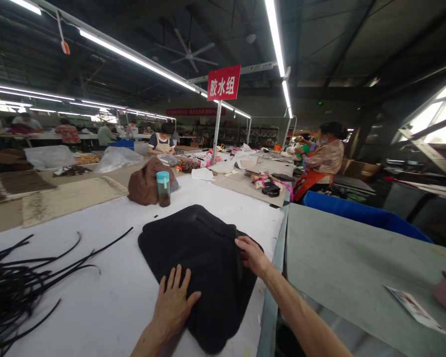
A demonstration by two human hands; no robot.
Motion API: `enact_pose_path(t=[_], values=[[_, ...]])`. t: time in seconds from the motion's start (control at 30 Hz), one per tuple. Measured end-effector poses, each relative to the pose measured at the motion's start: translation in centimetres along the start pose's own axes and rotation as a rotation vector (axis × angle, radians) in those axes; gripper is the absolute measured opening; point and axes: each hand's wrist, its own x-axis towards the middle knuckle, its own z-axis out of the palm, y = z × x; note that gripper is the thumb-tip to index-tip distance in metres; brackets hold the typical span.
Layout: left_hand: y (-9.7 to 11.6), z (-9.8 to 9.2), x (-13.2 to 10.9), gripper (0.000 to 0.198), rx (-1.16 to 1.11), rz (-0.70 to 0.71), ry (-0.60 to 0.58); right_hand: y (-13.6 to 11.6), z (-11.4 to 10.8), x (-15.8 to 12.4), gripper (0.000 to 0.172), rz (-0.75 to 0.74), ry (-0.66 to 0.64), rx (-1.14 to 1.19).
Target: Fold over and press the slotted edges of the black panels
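Observation:
A black fabric piece [193, 248] with rounded corners lies on the white-covered table [107, 292] in front of me. Its right part is folded or layered over. My left hand [175, 302] rests flat on its lower left part, fingers spread. At the right edge, my right hand [251, 255] has its fingers curled round the raised edge of the black fabric piece, the thumb side on top. Some of those fingertips are hidden behind the fabric.
Black strips [26, 282] lie tangled at the left. Beyond the fabric stand a turquoise-lidded bottle [163, 191] and a brown bundle [144, 183]. A grey-green table [342, 258] adjoins on the right, beside a blue bin [367, 218]. A co-worker [323, 158] stands farther back.

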Motion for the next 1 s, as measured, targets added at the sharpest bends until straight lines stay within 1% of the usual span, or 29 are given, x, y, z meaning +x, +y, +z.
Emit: enact_pose_path(t=[0.07, 0.13, 0.27, 0.37, 0.5, 0.6, 0.67, 0.73, 0.8, 0.9, 1.0], values=[[0.0, 0.0, 0.0, 0.067, 0.003, -0.001, -0.004, -0.1, 0.0, 0.3, 0.043, -0.005, 0.004, 0.076], [0.1, -0.1, 0.0, 0.067, 0.0, -0.005, -0.014, -0.1, -0.5, 1.0, 0.047, -0.016, 0.031, 0.096], [0.2, -0.4, -0.1, 0.067, -0.002, -0.013, -0.02, 0.1, -2.2, 2.7, 0.044, -0.045, 0.152, -0.008], [0.4, -0.5, -0.2, 0.066, -0.011, -0.012, -0.024, 0.4, -3.3, 3.4, 0.045, -0.057, 0.261, -0.205], [0.1, -0.8, -0.2, 0.066, -0.077, -0.018, -0.042, 1.4, -3.9, 2.7, 0.049, -0.149, 0.376, -0.573], [-0.6, -1.7, -0.2, 0.065, -0.198, -0.048, -0.059, 1.9, -3.9, 1.5, 0.052, -0.244, 0.4, -0.829], [-1.1, -2.6, -0.7, 0.063, -0.263, -0.082, 0.012, 2.0, -3.9, 0.7, 0.047, -0.305, 0.396, -0.969], [-1.6, -3.5, -1.8, 0.058, -0.279, -0.101, 0.121, 2.0, -3.5, -0.1, 0.042, -0.375, 0.36, -1.086], [-2.0, -4.0, -3.5, 0.054, -0.273, -0.085, 0.187, 2.2, -2.8, -0.9, 0.039, -0.452, 0.271, -1.182], [-2.9, -3.6, -7.2, 0.05, -0.278, -0.009, 0.195, 3.1, -1.0, -1.9, 0.042, -0.515, 0.128, -1.284], [-4.3, -2.3, -11.7, 0.043, -0.257, 0.132, 0.184, 4.3, 0.7, -2.1, 0.051, -0.493, 0.084, -1.34]])
